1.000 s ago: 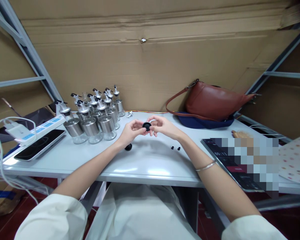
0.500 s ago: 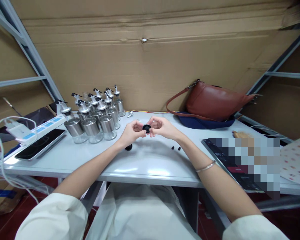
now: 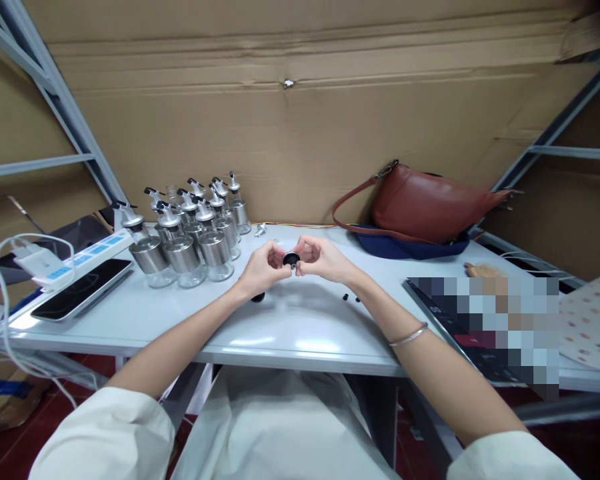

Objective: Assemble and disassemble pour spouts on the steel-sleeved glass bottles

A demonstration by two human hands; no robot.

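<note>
Left hand (image 3: pixel 259 268) and right hand (image 3: pixel 325 259) share one round black piece (image 3: pixel 291 259)

The person's two hands meet above the middle of the white table (image 3: pixel 300 333), the fingertips of each closed on opposite sides of the piece, which is held off the surface and tilted. A second black piece (image 3: pixel 258 298) lies just below the left wrist, partly hidden. Two small black plugs (image 3: pixel 345 297) rest on the near side of the right forearm's wrist. To the left stands a cluster of glass-and-metal bottles (image 3: pixel 183 253); at the far right sits a brown bag (image 3: pixel 420 203).
</note>
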